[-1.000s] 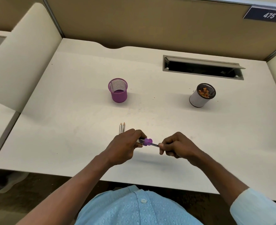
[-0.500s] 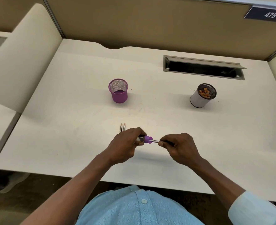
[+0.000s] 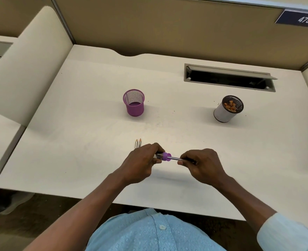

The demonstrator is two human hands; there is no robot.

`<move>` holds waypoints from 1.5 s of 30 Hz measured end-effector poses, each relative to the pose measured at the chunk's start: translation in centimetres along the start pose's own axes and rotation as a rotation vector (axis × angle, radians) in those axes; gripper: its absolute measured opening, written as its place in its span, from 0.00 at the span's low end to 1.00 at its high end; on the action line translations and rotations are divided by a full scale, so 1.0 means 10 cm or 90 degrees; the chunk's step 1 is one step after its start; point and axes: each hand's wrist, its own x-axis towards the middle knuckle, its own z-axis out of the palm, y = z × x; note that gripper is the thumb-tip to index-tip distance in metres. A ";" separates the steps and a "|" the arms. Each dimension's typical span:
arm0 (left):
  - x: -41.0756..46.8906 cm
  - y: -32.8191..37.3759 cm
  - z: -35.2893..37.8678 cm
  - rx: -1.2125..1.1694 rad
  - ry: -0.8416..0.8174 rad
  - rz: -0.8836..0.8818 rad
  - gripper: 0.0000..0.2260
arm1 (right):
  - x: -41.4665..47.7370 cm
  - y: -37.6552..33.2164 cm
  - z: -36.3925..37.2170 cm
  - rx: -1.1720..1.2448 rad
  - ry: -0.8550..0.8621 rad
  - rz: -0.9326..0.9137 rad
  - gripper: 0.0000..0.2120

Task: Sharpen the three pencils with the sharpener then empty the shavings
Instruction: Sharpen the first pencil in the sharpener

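Note:
My left hand (image 3: 142, 163) grips a sharpener (image 3: 165, 156) with a purple cap and a clear body, held just above the desk near its front edge. A pencil (image 3: 175, 158) runs from the purple cap to the right into my right hand (image 3: 202, 164), whose fingers pinch its shaft. Two other pencils (image 3: 138, 143) lie side by side on the desk, tips pointing away, mostly hidden behind my left hand. Farther back stand a purple mesh cup (image 3: 133, 102) and a white cup (image 3: 228, 109) with orange-brown shavings in it.
The cream desk (image 3: 77, 142) is walled by tan partitions at the back and sides. An open cable slot (image 3: 227, 78) sits at the back right. Small shaving crumbs lie between the two cups.
My right hand has turned on the pencil, its knuckles rolling upward. The left hand and the sharpener have stayed in place.

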 end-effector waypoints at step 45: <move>-0.01 0.05 -0.06 -0.036 -0.032 -0.001 0.12 | -0.03 -0.09 -0.07 -0.065 0.005 -0.020 0.14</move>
